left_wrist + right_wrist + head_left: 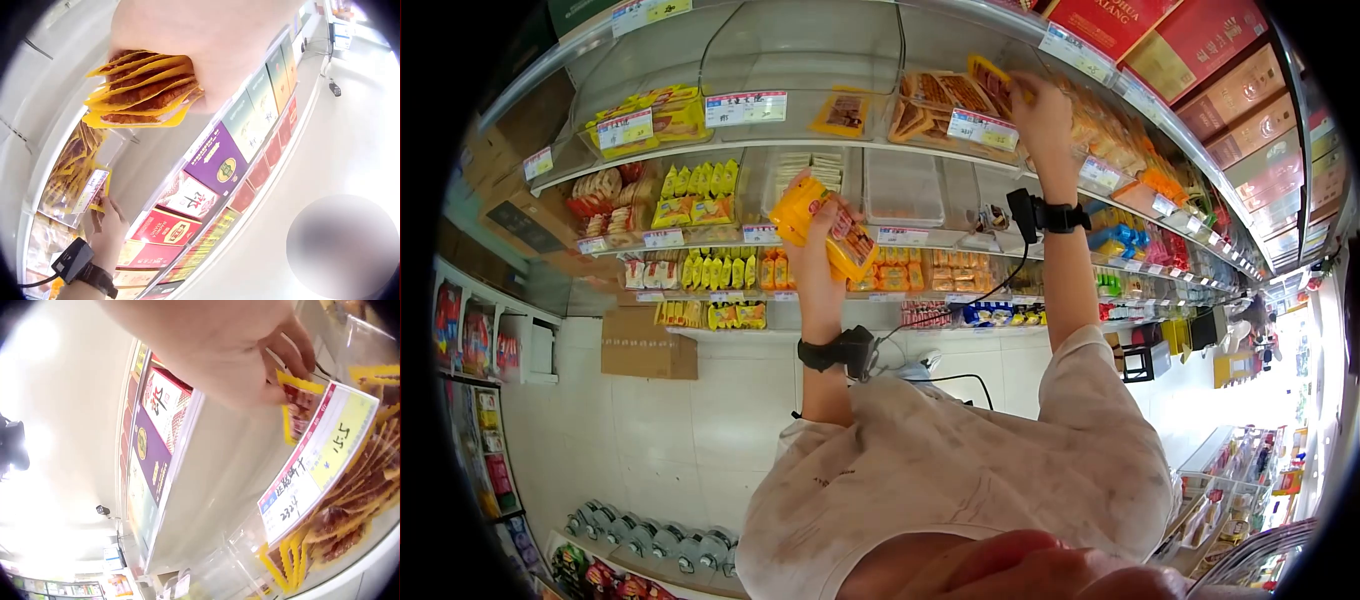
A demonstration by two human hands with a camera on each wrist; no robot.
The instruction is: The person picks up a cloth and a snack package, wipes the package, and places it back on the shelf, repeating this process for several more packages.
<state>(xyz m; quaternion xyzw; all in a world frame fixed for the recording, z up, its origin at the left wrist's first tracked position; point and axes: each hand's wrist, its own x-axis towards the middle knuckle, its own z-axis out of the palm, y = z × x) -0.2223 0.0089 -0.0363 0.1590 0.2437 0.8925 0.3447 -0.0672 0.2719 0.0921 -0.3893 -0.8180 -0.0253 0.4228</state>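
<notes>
My left hand (815,245) grips a stack of flat snack packets (140,94) with yellow wavy edges and reddish-brown contents. In the head view the stack (855,250) is in front of the middle shelves. Higher up, my right hand (1045,110) pinches one similar yellow-edged packet (300,406) between thumb and fingers. That packet is just behind a handwritten price tag (319,462) at the front of a clear bin. Many more such packets (945,92) lie in the bin below the hand. A lone packet (842,112) lies in the neighbouring bin to the left.
Clear dividers and price tags (745,107) line the shelf front. Yellow packs (665,115) fill the bin at left. Red gift boxes (1200,40) stand on the shelf above right. A cable (1000,285) hangs between the wrist cameras. A cardboard box (648,343) sits on the floor.
</notes>
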